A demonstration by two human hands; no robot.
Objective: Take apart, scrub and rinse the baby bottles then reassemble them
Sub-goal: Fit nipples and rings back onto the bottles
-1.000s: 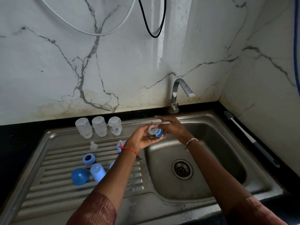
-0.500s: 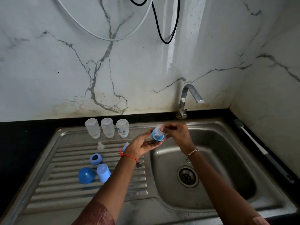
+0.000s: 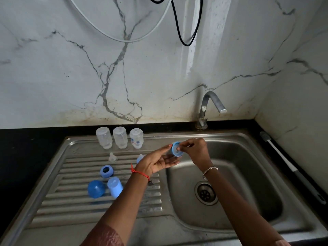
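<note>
Over the left rim of the sink basin, my left hand (image 3: 156, 162) holds a blue collar ring (image 3: 176, 150) between thumb and fingers. My right hand (image 3: 193, 151) pinches the pale teat at the ring's centre; most of the teat is hidden. Three clear bottle bodies (image 3: 120, 137) stand upside down at the back of the draining board. A loose clear teat (image 3: 112, 157), a second blue collar ring (image 3: 106, 171), a dark blue domed cap (image 3: 96, 189) and a light blue cap (image 3: 115, 187) lie on the ribbed board. Another blue piece (image 3: 140, 158) peeks out behind my left hand.
The steel sink basin (image 3: 248, 174) with its drain (image 3: 205, 192) lies below my hands, and the tap (image 3: 211, 107) at the back is not running. A long bottle brush (image 3: 291, 166) rests on the black counter to the right. Cables hang on the marble wall.
The blue collar ring has turned its open face toward my right hand, whose fingertips now pinch at its centre. Both hands stay over the basin's left rim.
</note>
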